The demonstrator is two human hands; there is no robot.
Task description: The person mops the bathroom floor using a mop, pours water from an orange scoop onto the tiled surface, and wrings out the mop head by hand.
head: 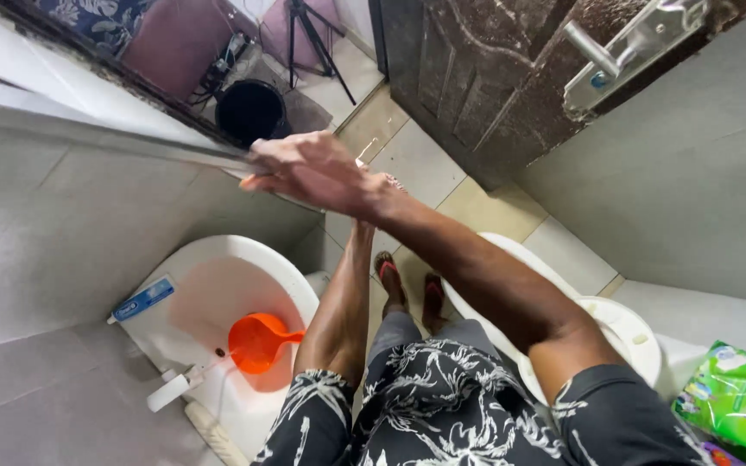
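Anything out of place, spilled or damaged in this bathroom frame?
Mostly no. An orange scoop lies inside the white sink, and a toothpaste tube rests on its rim. The dark door looks scuffed and mottled. Both hands are pressed together; nothing is spilled.

The right hand (304,168) stretches forward, palm down and fingers together, pressed against the metal edge strip (131,142) of the grey tiled wall (71,233). The left hand is hidden behind the right wrist; only its forearm shows, rising toward the same spot, so its grip cannot be told. The strip is thin, straight and silvery, running along the corner of the tiled wall beside the open doorway.
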